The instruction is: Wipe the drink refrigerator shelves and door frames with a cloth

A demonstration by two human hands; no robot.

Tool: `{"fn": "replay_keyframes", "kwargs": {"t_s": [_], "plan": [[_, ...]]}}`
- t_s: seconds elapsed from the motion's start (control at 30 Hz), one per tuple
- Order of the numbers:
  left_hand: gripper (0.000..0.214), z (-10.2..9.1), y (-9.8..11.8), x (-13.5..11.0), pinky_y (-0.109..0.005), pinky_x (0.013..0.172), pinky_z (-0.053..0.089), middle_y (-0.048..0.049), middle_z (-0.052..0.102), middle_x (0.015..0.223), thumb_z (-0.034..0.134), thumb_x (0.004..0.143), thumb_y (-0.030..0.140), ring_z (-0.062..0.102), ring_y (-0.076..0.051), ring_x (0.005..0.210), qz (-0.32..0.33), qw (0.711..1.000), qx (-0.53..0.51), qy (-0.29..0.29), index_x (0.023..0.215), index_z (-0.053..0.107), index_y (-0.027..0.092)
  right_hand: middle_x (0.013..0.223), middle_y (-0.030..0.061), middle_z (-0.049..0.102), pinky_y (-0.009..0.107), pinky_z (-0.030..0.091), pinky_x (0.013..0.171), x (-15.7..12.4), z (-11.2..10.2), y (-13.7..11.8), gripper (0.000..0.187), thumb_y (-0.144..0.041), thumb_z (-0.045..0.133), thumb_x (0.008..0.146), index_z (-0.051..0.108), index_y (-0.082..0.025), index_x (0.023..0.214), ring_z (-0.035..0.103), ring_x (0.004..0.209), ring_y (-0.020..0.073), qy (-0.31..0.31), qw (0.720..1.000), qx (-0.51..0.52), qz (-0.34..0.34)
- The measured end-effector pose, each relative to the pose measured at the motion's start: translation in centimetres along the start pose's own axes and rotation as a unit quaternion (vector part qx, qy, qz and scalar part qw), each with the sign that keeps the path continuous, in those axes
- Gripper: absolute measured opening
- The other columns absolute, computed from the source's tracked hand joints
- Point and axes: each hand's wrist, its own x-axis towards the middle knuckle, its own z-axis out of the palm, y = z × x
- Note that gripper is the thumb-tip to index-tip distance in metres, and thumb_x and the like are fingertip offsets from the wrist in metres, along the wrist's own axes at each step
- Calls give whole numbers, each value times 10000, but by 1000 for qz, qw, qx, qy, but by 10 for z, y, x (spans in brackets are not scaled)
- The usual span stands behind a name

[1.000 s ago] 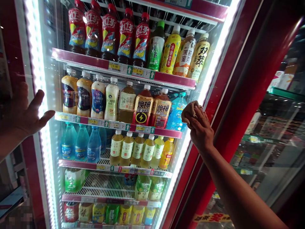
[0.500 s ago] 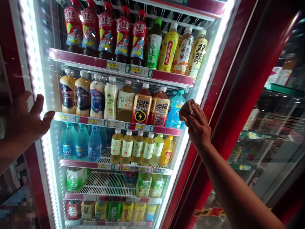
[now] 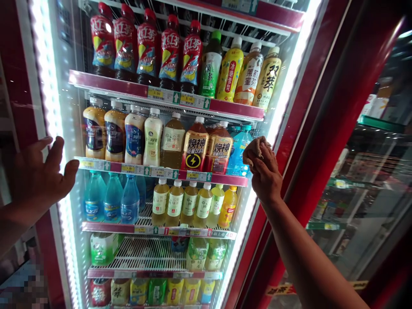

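Okay so the right hand (image 3: 267,176) has its fingers pressed down over a bunched-up brownish cloth (image 3: 253,151), and that cloth sits up against what looks like the glass door (image 3: 75,206) of a drinks fridge, near the right edge, in front of a blue bottle (image 3: 240,146) on the second full row down. The left hand (image 3: 41,171) is over by the other edge, fingers spread apart, nothing in it; it's pretty dark there, so I honestly can't tell if it's touching the glass or just hanging near it. As for how far along things are, I'd call it underway rather than finished, since the cloth is gripped and up at the glass. Which patches have been gone over is anyone's guess: the red-capped bottles (image 3: 148,49) up top show through fine, and so do the green-labelled ones (image 3: 202,206) lower down, with no obvious line between done and not done. So whatever's left, I can't map it. Moving out from there, the left light strip (image 3: 51,94) and right light strip (image 3: 238,240) glare hard enough to hide smudges, then there's the red frame (image 3: 288,137), and past that some green-edged shelves (image 3: 337,183) on the right.
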Motion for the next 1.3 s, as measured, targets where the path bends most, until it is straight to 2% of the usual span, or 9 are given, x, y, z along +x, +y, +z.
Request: {"fn": "replay_keyframes", "kwargs": {"t_s": [0.1,0.17,0.33,0.6,0.77,0.9,1.03,1.17,1.3], "plan": [[834,2,3,-4,-573,1250,191,-262,286,1643,256,1007,595,278,-399,1538,-3,998,-36,51,1600,269,9,1655,-91,385,646,441,1212,-5,1,-7,741,-89,587,971,391,-538,1527,464,1484,315,-10,1000,-1,-14],[853,5,0,-7,-574,1248,194,-265,282,1648,286,999,607,277,-397,1541,7,997,-41,60,1605,254,8,1649,-91,396,641,449,1209,-5,2,-10,732,-80,582,969,416,-535,1518,483,1469,319,-22,1000,-2,-21],[729,11,-8,-9,-561,1249,190,-217,188,1701,347,1011,561,225,-362,1573,29,998,-33,50,1576,376,101,1644,-74,412,649,436,1213,5,7,-17,628,-121,559,985,501,-495,1486,478,1474,325,-6,1000,-2,-4],[718,13,-11,-10,-567,1263,143,-238,86,1716,351,1028,529,115,-363,1602,49,997,-47,31,1571,362,59,1619,-33,467,602,426,1225,13,16,-28,542,-133,559,989,589,-442,1434,460,1490,298,-16,1000,7,0],[684,17,-19,-11,-559,1274,147,-229,94,1715,400,1032,489,127,-365,1599,71,995,-48,55,1576,367,76,1638,-39,437,603,387,1248,20,22,-41,568,-135,546,996,549,-461,1462,434,1508,287,-24,999,15,20],[659,16,-20,-11,-557,1275,149,-237,103,1712,408,1038,462,115,-355,1603,79,994,-46,51,1564,382,66,1624,-53,459,575,418,1240,21,24,-49,629,-107,566,980,520,-489,1477,451,1496,282,-35,999,23,-10],[641,15,-21,-12,-565,1273,166,-235,113,1712,426,1038,445,118,-358,1603,82,994,-48,52,1559,397,71,1606,-10,490,577,406,1242,34,30,-50,504,-124,543,998,624,-410,1406,453,1496,279,-22,1000,16,-13],[667,21,-27,-12,-603,1265,195,-189,102,1732,488,1017,428,141,-377,1599,103,989,-66,79,1617,327,186,1600,-9,502,552,395,1253,30,37,-61,488,-126,557,996,633,-394,1396,452,1498,267,-14,1000,8,2],[735,26,-32,-12,-618,1262,207,-137,70,1747,535,1008,376,141,-386,1599,140,981,-74,109,1654,189,311,1581,-7,528,541,416,1239,26,41,-69,473,-111,580,985,661,-387,1361,459,1493,266,-22,999,13,-22]]}}
